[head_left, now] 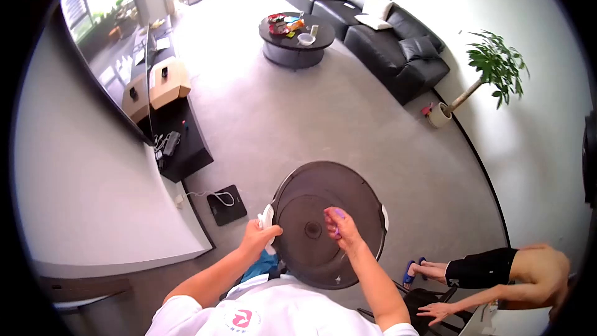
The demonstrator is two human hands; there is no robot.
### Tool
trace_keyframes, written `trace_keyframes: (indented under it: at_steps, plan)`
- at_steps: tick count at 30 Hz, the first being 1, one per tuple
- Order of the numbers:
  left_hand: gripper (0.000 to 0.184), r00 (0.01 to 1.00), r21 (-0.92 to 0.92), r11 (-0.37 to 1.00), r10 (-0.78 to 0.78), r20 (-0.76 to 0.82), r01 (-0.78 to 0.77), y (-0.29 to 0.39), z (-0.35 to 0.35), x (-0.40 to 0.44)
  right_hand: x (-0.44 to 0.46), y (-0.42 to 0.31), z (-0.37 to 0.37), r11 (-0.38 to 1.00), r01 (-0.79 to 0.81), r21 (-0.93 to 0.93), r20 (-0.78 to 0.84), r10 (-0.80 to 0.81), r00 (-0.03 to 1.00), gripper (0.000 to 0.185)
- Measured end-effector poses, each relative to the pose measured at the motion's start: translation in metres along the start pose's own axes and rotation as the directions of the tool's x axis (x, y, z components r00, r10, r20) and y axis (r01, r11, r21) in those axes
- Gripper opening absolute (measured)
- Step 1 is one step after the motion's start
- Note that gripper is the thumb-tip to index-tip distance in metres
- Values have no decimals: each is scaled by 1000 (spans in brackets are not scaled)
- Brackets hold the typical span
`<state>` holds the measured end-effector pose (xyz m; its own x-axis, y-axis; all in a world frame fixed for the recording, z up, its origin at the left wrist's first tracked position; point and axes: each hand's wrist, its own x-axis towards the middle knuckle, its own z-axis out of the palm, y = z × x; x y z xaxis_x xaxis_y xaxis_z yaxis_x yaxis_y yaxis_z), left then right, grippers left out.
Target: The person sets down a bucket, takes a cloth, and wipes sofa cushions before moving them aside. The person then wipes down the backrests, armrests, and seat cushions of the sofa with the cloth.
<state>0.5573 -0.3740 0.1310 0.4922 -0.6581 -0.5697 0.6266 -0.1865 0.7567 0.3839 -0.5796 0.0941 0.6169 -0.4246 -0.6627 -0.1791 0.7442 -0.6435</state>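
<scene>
Dark tub [311,202]: The round, wide-mouthed vessel is lying open in front of the wearer, just right of the black scale [225,211]; whether it is resting on the floor or hanging from the grip, the view is not telling.
Left hand [255,239]: Fingers are closing around a white piece [267,216] at the tub's near-left side, beyond the scale's right edge; handle or cloth, it is not showing clearly.
Right hand [345,230]: Fingers are curling tight around a small purple item [337,213] above the tub's mouth, farther right of the scale than the left hand.
Tub's handling: Its broad, thin-looking wall is suggesting a stiff plastic shell, probably light for its size but bulky, tipping easily if only one side is bearing the load.
Rim hold: The white pieces, one under the left hand and another [385,218] on the side farthest from the scale, are appearing to offer the best opposed holds; the smooth wall is likely giving less purchase.
Purple item's handling: It is looking light and small, perhaps soft, and is calling for a pinch at its exposed end; most of it is hiding behind the fingers.
</scene>
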Motion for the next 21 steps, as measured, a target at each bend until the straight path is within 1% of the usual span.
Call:
trace_keyframes:
  at_steps: [1,2,3,4,6,7,8,9,10,12,14,16,18,19,21]
  plan:
    - [17,1000,-10,1000,-18,-10,18,13,-30,22,28,2,32,1000,-21,-5,-6,21,1000,19]
    - [16,1000,-16,1000,-9,-2,9,27,-42,38,45,-6,52,999,-15,-35,-76,13,997,25]
    - [15,1000,-22,1000,0,7,0,40,-42,53,58,-23,63,998,-12,-69,-143,2,990,34]
    - [15,999,-31,999,-31,-12,31,50,-40,64,68,-37,72,996,-49,-69,-151,38,988,34]
    - [13,1000,25,1000,14,17,-15,62,-52,89,95,-50,91,992,1,-125,-228,-30,973,45]
    - [13,1000,18,1000,-3,8,3,65,-62,99,108,-49,100,992,-19,-127,-234,-11,972,45]
    - [12,1000,16,1000,-1,5,1,69,-71,110,123,-49,107,994,-5,-111,-257,-24,966,46]
    - [11,1000,13,1000,3,0,-3,76,-74,124,141,-53,112,995,8,-97,-278,-35,960,46]
    - [11,1000,-7,1000,-2,-15,2,87,-71,139,160,-61,116,995,-13,-100,-281,-16,960,46]
    - [10,999,-36,999,-14,-47,12,107,-67,164,192,-81,125,994,30,-101,-328,-62,943,46]
    - [10,996,-57,998,-12,-84,7,116,-75,189,222,-91,135,996,10,-93,-326,-40,945,46]
    - [10,993,0,998,-60,-103,60,114,-85,217,252,-102,142,996,-11,-85,-324,-18,946,45]
    - [11,986,-27,998,-67,-154,63,123,-76,238,281,-118,140,997,50,-57,-310,-65,948,44]
    - [11,978,-46,998,-60,-198,51,131,-66,250,295,-126,137,998,40,-57,-297,-55,953,44]
    - [12,969,-40,998,-59,-241,51,127,-54,275,321,-141,125,998,-40,-42,-322,25,946,44]
